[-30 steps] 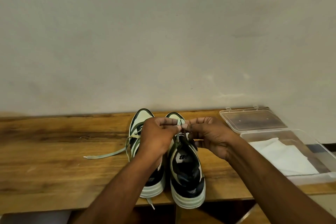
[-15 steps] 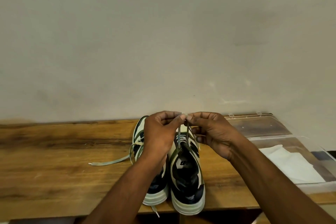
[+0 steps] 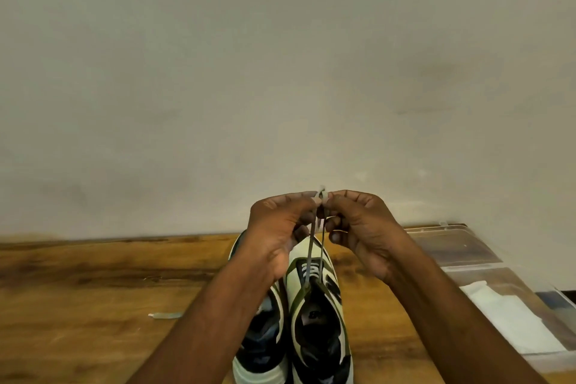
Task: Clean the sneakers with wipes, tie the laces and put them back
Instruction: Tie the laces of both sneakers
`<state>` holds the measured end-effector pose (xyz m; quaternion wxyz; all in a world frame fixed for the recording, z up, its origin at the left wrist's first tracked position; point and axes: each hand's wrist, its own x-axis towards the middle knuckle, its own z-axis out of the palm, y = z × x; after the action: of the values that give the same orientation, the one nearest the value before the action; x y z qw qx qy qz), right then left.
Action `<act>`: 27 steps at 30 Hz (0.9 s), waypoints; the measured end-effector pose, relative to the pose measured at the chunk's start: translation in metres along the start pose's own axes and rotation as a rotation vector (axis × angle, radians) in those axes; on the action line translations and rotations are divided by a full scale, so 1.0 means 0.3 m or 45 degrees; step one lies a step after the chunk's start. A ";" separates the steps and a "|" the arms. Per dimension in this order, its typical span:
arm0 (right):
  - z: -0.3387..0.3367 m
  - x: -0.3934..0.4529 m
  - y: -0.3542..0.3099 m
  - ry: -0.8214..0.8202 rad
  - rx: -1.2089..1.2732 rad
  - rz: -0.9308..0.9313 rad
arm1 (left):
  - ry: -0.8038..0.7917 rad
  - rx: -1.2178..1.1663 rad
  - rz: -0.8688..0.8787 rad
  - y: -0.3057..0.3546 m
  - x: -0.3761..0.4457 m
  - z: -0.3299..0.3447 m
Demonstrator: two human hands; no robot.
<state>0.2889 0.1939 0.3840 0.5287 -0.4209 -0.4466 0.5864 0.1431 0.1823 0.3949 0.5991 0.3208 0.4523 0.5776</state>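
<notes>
The right-hand cream, olive and black leather-and-mesh sneaker (image 3: 318, 315) stands on the brown wooden table (image 3: 93, 290), toe toward the wall, with its matching partner sneaker (image 3: 261, 337) touching its left side. Above its tongue, the left hand (image 3: 277, 234) and right hand (image 3: 364, 231) meet fingertip to fingertip, each pinching one end of the grey flat laces (image 3: 314, 256), which run taut and nearly parallel up from the top eyelets.

The ends are raised but no crossing or loop shows yet, so the knot seems only begun. Pulled this tight, the sneaker could tip or lift off the table at the heel. A lace end could also slip from a pinch, since both grips sit at the very tips. A loose pale green lace end (image 3: 165, 315) from the partner sneaker lies on the table left of the pair and could snag under a forearm.

Right of the laced sneaker sits an open clear plastic box (image 3: 461, 246) holding white wipes (image 3: 511, 321).
</notes>
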 end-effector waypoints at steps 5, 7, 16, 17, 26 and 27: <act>-0.001 0.016 -0.031 0.001 -0.106 -0.069 | -0.032 -0.043 -0.029 0.026 0.040 -0.017; 0.013 0.018 -0.041 0.018 -0.119 -0.092 | -0.040 -0.077 -0.031 0.044 0.041 -0.016; 0.061 0.001 -0.158 0.010 -0.233 -0.227 | 0.070 0.175 0.452 0.128 -0.008 -0.002; 0.063 0.000 -0.167 0.003 -0.249 -0.240 | 0.090 0.226 0.516 0.139 -0.014 -0.003; 0.046 -0.015 -0.190 0.045 -0.208 -0.261 | 0.107 0.306 0.687 0.170 -0.041 0.041; 0.045 -0.019 -0.197 0.047 -0.203 -0.268 | 0.098 0.314 0.706 0.175 -0.043 0.046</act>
<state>0.2908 0.1896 0.4447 0.5604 -0.4232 -0.5238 0.4823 0.1355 0.1781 0.4500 0.3574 0.4804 0.4365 0.6716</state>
